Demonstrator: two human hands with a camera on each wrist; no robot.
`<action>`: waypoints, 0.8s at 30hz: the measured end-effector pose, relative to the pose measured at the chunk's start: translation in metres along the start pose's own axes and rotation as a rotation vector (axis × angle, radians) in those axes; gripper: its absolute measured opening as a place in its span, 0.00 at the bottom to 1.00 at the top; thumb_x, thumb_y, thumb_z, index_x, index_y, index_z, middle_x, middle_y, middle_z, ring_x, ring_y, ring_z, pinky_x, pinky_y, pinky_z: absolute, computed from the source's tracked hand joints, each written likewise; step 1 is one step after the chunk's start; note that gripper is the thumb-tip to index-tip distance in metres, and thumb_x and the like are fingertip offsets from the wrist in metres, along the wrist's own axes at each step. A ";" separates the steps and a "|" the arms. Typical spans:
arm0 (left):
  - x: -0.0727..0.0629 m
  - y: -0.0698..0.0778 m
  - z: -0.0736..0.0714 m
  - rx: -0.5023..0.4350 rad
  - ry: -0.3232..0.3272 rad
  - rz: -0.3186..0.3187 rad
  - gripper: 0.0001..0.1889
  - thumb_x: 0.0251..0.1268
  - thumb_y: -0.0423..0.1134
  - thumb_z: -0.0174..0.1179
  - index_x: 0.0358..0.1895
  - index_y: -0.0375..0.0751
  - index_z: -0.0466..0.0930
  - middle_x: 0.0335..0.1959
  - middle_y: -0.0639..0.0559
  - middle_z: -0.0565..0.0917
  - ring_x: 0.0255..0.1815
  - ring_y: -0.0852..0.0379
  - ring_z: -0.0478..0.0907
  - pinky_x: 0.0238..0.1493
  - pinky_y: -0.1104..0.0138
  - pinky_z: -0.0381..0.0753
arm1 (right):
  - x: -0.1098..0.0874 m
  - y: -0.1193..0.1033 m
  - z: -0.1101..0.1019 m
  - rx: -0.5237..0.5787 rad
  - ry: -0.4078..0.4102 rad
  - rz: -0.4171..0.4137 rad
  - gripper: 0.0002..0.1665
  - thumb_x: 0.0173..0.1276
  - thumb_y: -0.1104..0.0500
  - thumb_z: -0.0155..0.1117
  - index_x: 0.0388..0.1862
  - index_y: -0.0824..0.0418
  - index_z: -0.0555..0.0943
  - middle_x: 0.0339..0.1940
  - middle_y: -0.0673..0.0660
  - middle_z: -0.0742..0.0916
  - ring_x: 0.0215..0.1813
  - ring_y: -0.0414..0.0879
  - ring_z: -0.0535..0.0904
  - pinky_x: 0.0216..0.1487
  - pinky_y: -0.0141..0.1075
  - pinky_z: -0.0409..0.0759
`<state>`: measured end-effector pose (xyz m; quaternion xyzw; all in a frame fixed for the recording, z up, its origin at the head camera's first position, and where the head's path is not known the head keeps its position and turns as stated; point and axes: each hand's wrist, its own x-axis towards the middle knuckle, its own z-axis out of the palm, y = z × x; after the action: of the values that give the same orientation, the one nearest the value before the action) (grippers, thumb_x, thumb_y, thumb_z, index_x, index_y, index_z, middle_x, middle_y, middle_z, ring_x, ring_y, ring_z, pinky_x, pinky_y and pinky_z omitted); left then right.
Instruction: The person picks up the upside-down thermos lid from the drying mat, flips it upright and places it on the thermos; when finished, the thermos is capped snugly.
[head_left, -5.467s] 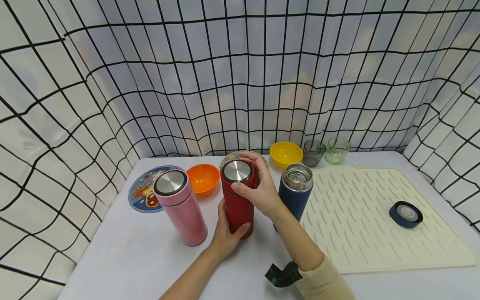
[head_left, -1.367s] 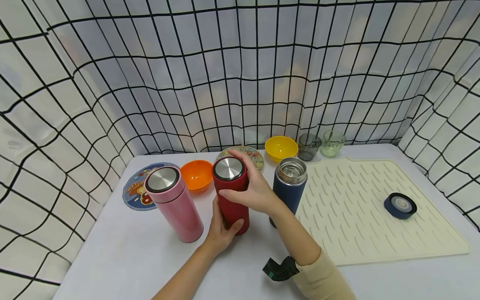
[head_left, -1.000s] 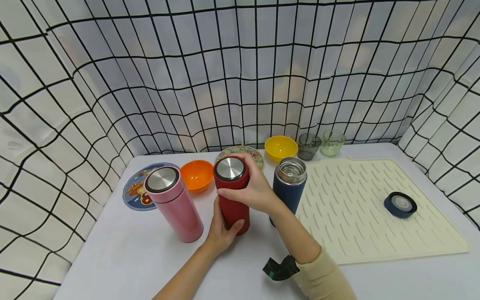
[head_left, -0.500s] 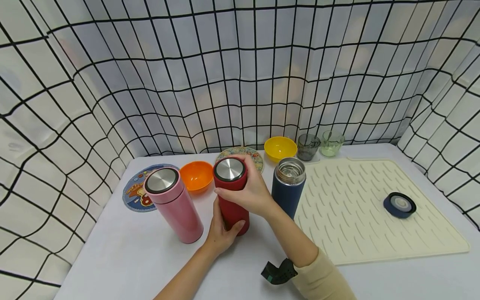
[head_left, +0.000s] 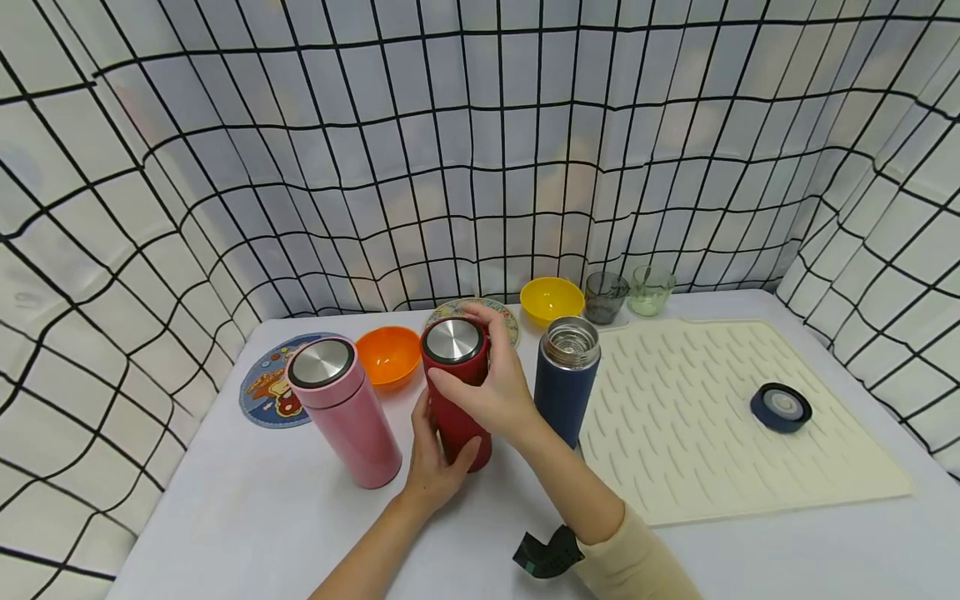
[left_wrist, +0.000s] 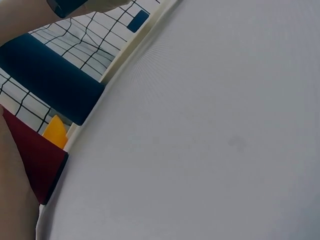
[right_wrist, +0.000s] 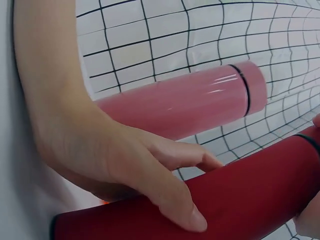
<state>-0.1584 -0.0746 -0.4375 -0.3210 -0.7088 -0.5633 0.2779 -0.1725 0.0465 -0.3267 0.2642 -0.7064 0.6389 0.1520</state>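
Note:
A red thermos [head_left: 457, 425] with a steel-topped lid [head_left: 453, 341] stands between both hands. My left hand [head_left: 433, 473] grips its lower body, thumb in front; the right wrist view shows that thumb and fingers around the red thermos [right_wrist: 240, 200]. Around the lid end curls my right hand [head_left: 495, 396], thumb at the front and fingers behind. In the left wrist view the base of the red thermos [left_wrist: 40, 165] is at the table. To the left stands a capped pink thermos [head_left: 356, 429]. Right of the red one is a lidless navy thermos [head_left: 564, 396].
A navy lid [head_left: 781, 407] lies on the cream drying mat [head_left: 697, 433] at the right. Behind are an orange bowl [head_left: 388, 357], a yellow bowl [head_left: 552, 301], a grey glass [head_left: 606, 297], a green glass [head_left: 651, 290] and a blue round placemat [head_left: 258, 392].
The head view has shifted slightly. My right fingers have moved around the red thermos's lid, and the forefinger now reaches out straighter than half a second ago. The left hand keeps its grip.

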 end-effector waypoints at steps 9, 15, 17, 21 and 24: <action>0.017 0.024 0.000 0.080 0.152 0.171 0.34 0.47 0.29 0.52 0.58 0.17 0.47 0.59 0.27 0.56 0.63 0.46 0.54 0.63 0.61 0.57 | -0.013 -0.015 -0.021 -0.182 0.063 -0.318 0.36 0.53 0.61 0.62 0.61 0.65 0.61 0.59 0.57 0.69 0.60 0.51 0.63 0.60 0.47 0.65; 0.033 0.042 0.004 0.041 0.279 0.429 0.28 0.57 0.34 0.49 0.51 0.12 0.51 0.56 0.27 0.58 0.62 0.42 0.55 0.64 0.56 0.56 | -0.023 -0.024 -0.054 -0.179 0.122 -0.520 0.33 0.56 0.61 0.59 0.56 0.77 0.61 0.56 0.65 0.70 0.57 0.59 0.63 0.60 0.44 0.63; 0.034 0.047 0.007 0.019 0.272 0.476 0.29 0.59 0.36 0.50 0.52 0.13 0.52 0.58 0.30 0.59 0.63 0.44 0.56 0.64 0.56 0.58 | -0.028 -0.024 -0.069 -0.175 0.154 -0.566 0.32 0.58 0.60 0.59 0.54 0.80 0.61 0.55 0.66 0.70 0.57 0.58 0.63 0.60 0.44 0.62; 0.031 0.055 0.016 0.028 0.176 0.547 0.27 0.59 0.37 0.52 0.53 0.17 0.58 0.57 0.31 0.64 0.62 0.46 0.59 0.61 0.62 0.64 | -0.037 -0.019 -0.102 -0.167 0.240 -0.608 0.32 0.58 0.60 0.60 0.50 0.83 0.61 0.53 0.68 0.71 0.58 0.56 0.63 0.60 0.43 0.60; 0.028 0.056 0.027 0.047 0.040 0.608 0.24 0.59 0.38 0.52 0.53 0.20 0.63 0.54 0.29 0.67 0.59 0.44 0.64 0.60 0.63 0.67 | -0.046 -0.014 -0.128 -0.190 0.310 -0.597 0.31 0.56 0.62 0.60 0.49 0.83 0.61 0.52 0.66 0.71 0.57 0.53 0.63 0.58 0.40 0.59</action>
<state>-0.1340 -0.0350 -0.3876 -0.5009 -0.5873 -0.4440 0.4551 -0.1424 0.1802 -0.3232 0.3435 -0.6229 0.5302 0.4614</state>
